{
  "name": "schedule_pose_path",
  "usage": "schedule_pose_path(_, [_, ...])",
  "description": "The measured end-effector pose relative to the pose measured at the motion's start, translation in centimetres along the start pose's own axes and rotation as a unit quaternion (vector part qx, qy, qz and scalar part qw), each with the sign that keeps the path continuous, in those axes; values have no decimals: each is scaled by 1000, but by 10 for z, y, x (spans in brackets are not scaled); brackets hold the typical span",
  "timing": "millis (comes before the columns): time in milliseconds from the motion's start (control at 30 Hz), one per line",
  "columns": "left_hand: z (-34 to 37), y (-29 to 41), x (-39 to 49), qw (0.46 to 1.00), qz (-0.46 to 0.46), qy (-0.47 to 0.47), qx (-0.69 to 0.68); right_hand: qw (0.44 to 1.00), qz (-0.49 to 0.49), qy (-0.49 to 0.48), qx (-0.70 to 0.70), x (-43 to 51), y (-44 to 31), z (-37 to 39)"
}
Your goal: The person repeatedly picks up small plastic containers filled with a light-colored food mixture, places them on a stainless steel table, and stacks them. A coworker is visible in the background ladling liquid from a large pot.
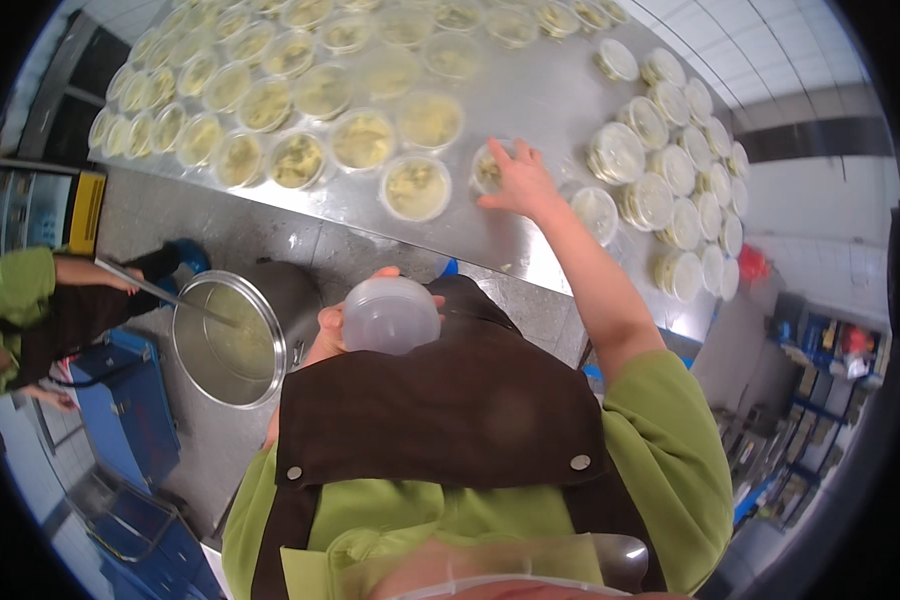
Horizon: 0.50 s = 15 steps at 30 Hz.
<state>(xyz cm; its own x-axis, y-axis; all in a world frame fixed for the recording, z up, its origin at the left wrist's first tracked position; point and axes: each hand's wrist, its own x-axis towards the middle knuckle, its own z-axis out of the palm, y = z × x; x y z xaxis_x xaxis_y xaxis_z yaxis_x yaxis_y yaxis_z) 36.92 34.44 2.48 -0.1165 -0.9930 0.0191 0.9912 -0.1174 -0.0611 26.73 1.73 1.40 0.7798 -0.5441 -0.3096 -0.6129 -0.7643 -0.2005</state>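
Note:
My left hand [331, 330] holds a stack of round translucent plastic lids or shallow tubs [391, 319] close to my brown apron [435, 412]. On the steel table [457, 232], my right hand [523, 180] spreads over a round plastic container [487, 171]. Its thumb lies at the near edge and its fingers reach across; the palm side is hidden, so whether it grips is unclear. Left of that hand stands a tub of pale yellow liquid with darker pieces [416, 187]. A similar round container [594, 215] sits to its right, near my forearm.
Rows of filled tubs [296, 160] cover the table's left side. Stacked lidded containers [649, 201] crowd the right. Beside the table on the left, another person [22, 300] holds a long handle reaching into a large metal pot [270, 382]. A blue case [131, 405] stands nearby.

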Motion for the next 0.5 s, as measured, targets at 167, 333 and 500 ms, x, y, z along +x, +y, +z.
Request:
schedule_pose_path(167, [1, -6, 5, 1000, 10, -1, 30, 995, 39, 70, 57, -28, 6, -22])
schedule_pose_path(333, [-1, -7, 10, 998, 7, 38, 41, 986, 72, 104, 107, -79, 45, -60])
schedule_pose_path(500, [-14, -2, 26, 998, -13, -10, 60, 982, 130, 111, 75, -105, 89, -42])
